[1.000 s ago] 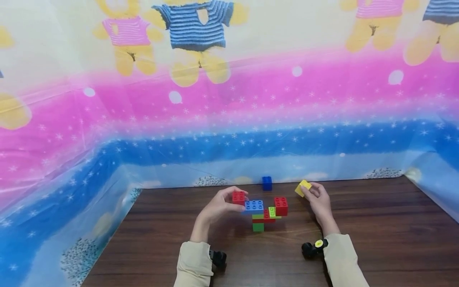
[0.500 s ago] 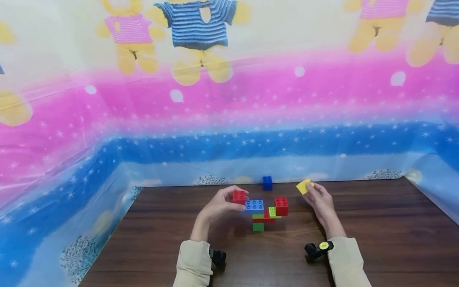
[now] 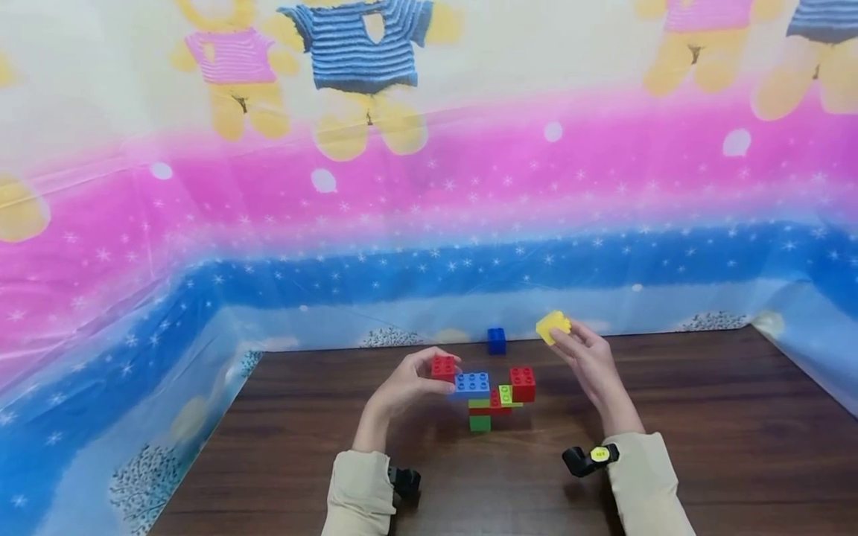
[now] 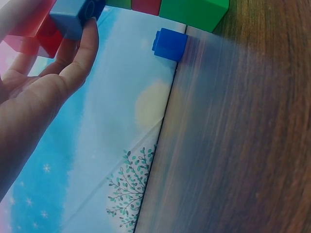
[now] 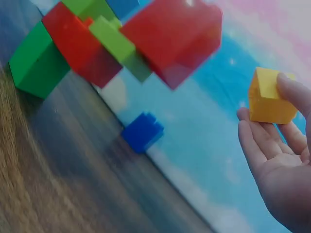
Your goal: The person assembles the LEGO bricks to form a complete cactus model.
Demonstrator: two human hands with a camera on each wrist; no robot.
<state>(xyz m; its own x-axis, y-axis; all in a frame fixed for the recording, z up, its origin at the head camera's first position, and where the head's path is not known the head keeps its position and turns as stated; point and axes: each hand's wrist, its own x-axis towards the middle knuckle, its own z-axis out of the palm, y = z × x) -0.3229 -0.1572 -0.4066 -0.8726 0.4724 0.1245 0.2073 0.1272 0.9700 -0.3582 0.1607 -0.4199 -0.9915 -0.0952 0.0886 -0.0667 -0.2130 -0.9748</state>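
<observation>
Fingers of the left hand [image 3: 409, 383] are pinching a red brick [image 3: 443, 368] on the block stack's [image 3: 491, 394] nine o'clock side. At its two o'clock, the right hand [image 3: 590, 365] is pinching a yellow brick [image 3: 553, 326] aloft.

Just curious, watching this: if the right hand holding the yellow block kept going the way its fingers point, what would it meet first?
Probably the patterned backdrop. The right hand, pinching the yellow block, points up and away, right of the small blue block. Depth is hard to judge.

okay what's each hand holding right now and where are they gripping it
The right hand pinches a yellow brick by its sides; the left hand grips the red brick at the build's left end.
</observation>
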